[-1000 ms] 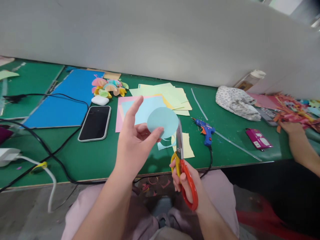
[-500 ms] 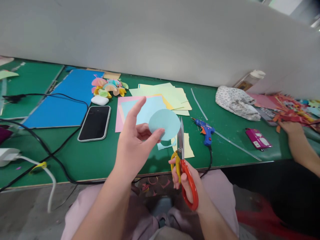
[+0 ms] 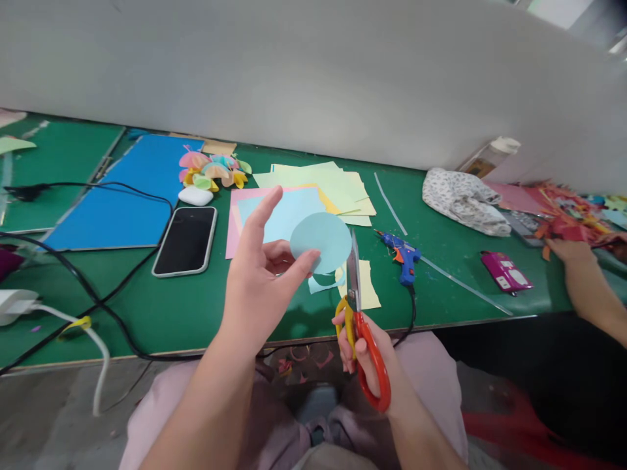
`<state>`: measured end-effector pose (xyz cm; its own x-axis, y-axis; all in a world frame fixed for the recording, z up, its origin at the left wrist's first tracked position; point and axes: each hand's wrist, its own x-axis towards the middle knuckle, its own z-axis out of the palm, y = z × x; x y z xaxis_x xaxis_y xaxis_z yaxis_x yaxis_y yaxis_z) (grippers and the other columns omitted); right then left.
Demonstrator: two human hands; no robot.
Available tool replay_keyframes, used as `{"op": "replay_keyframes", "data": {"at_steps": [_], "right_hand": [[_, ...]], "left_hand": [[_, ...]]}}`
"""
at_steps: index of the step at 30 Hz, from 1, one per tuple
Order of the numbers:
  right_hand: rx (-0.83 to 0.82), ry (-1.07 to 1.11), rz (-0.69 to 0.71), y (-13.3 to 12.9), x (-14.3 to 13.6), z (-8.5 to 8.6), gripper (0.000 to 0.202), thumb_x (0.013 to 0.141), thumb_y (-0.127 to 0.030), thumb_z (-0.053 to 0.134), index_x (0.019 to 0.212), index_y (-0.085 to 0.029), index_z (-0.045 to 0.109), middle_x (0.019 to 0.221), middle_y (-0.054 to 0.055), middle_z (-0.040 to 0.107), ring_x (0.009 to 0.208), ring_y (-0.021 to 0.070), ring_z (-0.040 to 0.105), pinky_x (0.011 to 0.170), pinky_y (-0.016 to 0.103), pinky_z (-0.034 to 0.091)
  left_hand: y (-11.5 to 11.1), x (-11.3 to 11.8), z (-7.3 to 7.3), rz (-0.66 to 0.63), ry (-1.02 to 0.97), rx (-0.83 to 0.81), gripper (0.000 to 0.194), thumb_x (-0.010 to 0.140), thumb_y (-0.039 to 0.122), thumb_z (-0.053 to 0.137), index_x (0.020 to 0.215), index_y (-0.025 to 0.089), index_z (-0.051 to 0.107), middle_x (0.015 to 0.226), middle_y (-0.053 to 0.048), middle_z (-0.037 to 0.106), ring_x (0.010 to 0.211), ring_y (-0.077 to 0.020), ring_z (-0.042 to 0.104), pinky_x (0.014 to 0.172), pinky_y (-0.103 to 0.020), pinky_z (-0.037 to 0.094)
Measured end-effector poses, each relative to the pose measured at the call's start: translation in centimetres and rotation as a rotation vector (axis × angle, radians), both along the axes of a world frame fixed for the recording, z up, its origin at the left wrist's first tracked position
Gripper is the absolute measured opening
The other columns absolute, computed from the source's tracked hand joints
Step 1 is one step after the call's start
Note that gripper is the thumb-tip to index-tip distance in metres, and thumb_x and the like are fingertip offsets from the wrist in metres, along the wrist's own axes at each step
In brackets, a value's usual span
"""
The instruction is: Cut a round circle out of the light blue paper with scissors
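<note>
Above the near edge of the green table [image 3: 191,310], left hand [image 3: 259,281] pinches the blue disc [image 3: 326,238] at its lower left, thumb on top, index raised off it. Grip narrow, at one spot, which leaves most of the rim free, right side facing the scissors [image 3: 353,300]. Right hand [image 3: 365,346] is wrapped around their red and yellow handles, points up and away from the body. Blades look nearly together, just beside the disc's right rim; can't tell if touching. Disc is held off the table, probably so blades can pass around it without catching the blue sheet [image 3: 294,205] or scraps [image 3: 369,287] behind. Table edge runs beneath left wrist and right hand, lap [image 3: 434,378] below. Room on the left before the phone [image 3: 185,241]; tighter right, glue gun [image 3: 405,261] near the blades. Co-worker's hand [image 3: 571,251] well apart, far right.
</note>
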<state>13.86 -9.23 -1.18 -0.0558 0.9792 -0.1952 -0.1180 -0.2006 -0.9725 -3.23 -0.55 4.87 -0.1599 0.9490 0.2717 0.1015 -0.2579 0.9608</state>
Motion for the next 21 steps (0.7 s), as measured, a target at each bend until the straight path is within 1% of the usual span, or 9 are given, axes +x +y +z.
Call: {"op": "replay_keyframes", "data": {"at_steps": [3, 7, 10, 13, 17, 21], "right_hand": [[-0.052, 0.017, -0.015, 0.0, -0.1, 0.0, 0.076, 0.061, -0.089, 0.074, 0.093, -0.022, 0.064, 0.059, -0.009, 0.046, 0.046, 0.0069, 0.038, 0.045, 0.021, 0.038], [-0.091, 0.026, -0.009, 0.0, -0.2, 0.3, 0.078, 0.058, -0.091, 0.074, 0.090, -0.022, 0.063, 0.059, -0.009, 0.046, 0.046, 0.0069, 0.037, 0.046, 0.022, 0.037], [-0.107, 0.037, 0.000, -0.1, -0.1, 0.3, 0.078, 0.058, -0.092, 0.073, 0.090, -0.022, 0.062, 0.058, -0.009, 0.045, 0.045, 0.0070, 0.035, 0.045, 0.022, 0.035], [-0.103, 0.048, 0.015, -0.3, 0.1, -0.2, 0.077, 0.060, -0.091, 0.072, 0.091, -0.022, 0.061, 0.058, -0.009, 0.045, 0.044, 0.0067, 0.033, 0.045, 0.022, 0.033], [-0.082, 0.070, 0.038, -0.5, 0.3, -1.0, 0.070, 0.067, -0.085, 0.074, 0.094, -0.022, 0.063, 0.061, -0.009, 0.045, 0.046, 0.0067, 0.034, 0.046, 0.021, 0.035], [-0.061, 0.085, 0.047, -0.6, 0.5, -1.2, 0.063, 0.070, -0.079, 0.077, 0.094, -0.022, 0.064, 0.062, -0.009, 0.044, 0.047, 0.0070, 0.034, 0.046, 0.021, 0.034]], "left_hand": [[0.0, 0.1, 0.2, 0.020, -0.002, -0.006, 0.081, 0.075, 0.019, 0.080, 0.149, 0.029, 0.051, 0.059, 0.009, 0.054, 0.055, -0.0126, 0.053, 0.057, -0.026, 0.061], [0.1, 0.2, 0.4, 0.038, -0.011, -0.002, 0.082, 0.074, 0.017, 0.080, 0.149, 0.027, 0.050, 0.060, 0.010, 0.056, 0.054, -0.0119, 0.056, 0.058, -0.026, 0.062], [0.1, 0.0, 0.4, 0.054, -0.022, 0.008, 0.081, 0.075, 0.016, 0.079, 0.149, 0.027, 0.049, 0.061, 0.010, 0.057, 0.056, -0.0122, 0.060, 0.060, -0.026, 0.063], [0.0, 0.0, 0.4, 0.066, -0.029, 0.015, 0.080, 0.076, 0.015, 0.079, 0.149, 0.027, 0.049, 0.060, 0.011, 0.057, 0.057, -0.0122, 0.062, 0.060, -0.026, 0.063], [-0.2, 0.2, 0.7, 0.079, -0.047, 0.010, 0.078, 0.076, 0.015, 0.079, 0.148, 0.025, 0.049, 0.060, 0.011, 0.059, 0.057, -0.0126, 0.064, 0.060, -0.026, 0.062], [-0.2, 0.4, 1.1, 0.122, -0.062, -0.008, 0.075, 0.076, 0.014, 0.079, 0.146, 0.025, 0.053, 0.060, 0.010, 0.060, 0.057, -0.0132, 0.064, 0.061, -0.027, 0.063]]}}
